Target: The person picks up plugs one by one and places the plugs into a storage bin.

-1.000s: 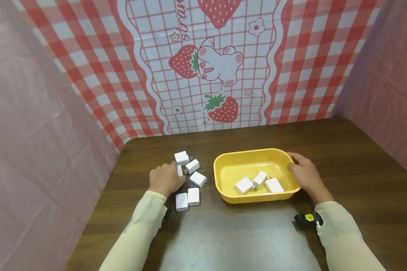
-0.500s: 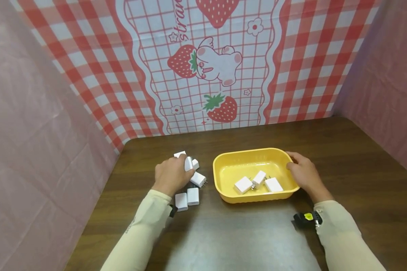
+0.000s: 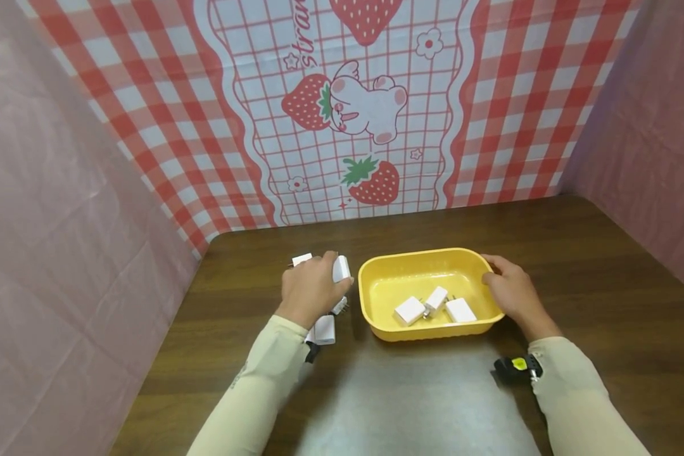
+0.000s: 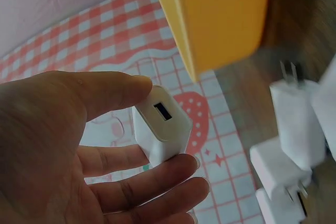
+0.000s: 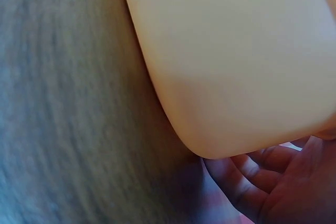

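Observation:
Between thumb and fingers my left hand [image 3: 310, 288] holds a white USB charger [image 3: 340, 268], just left of the yellow plastic bin [image 3: 410, 334]. In the left wrist view the charger's [image 4: 164, 127] USB port faces the camera. My right hand [image 3: 513, 292] grips the bin's right end, thumb over the rim; in the right wrist view its fingers [image 5: 252, 177] lie against the outside wall. Three white chargers rest in the bin, one of them a tilted charger [image 3: 436, 299]. Under and around my left hand are more chargers, partly hidden, including a near charger [image 3: 325, 330].
A brown wooden table [image 3: 433, 399] carries everything. Behind it hangs a red-checked strawberry cloth [image 3: 370, 126], with pink cloth walls at both sides. In the left wrist view, several loose chargers [image 4: 299, 124] lie close together.
My left hand has lifted a charger from the loose group and carried it rightward, towards the bin. My right hand and the bin have stayed in place.

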Demonstrator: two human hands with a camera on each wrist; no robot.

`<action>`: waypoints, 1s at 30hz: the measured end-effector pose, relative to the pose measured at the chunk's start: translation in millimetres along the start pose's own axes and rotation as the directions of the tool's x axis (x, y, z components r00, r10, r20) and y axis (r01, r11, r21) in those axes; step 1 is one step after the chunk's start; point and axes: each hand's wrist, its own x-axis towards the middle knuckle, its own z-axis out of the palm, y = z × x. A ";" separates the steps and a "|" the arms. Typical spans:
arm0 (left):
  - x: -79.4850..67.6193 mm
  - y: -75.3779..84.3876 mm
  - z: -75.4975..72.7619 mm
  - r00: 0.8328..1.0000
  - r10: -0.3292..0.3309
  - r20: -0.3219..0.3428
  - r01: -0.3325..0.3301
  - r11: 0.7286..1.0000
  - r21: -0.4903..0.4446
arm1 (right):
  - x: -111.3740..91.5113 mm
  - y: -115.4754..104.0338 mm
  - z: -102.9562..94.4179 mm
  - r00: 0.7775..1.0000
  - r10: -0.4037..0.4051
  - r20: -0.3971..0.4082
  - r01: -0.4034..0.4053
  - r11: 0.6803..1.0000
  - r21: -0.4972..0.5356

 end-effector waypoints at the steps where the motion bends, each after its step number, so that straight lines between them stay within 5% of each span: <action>1: 1.1 3.5 -0.9 1.000 0.008 -0.001 -0.008 1.000 -0.005 | 0.2 -0.2 -0.3 1.000 0.000 0.002 0.000 1.000 0.003; 15: 3.7 56.7 5.4 0.993 0.089 0.076 -0.089 0.996 -0.001 | -0.3 -1.1 0.4 1.000 0.006 0.012 -0.006 1.000 0.003; 30: -1.3 88.9 25.3 0.982 0.166 0.086 -0.169 0.985 0.034 | -1.2 -0.3 1.1 1.000 0.009 0.005 -0.009 1.000 0.006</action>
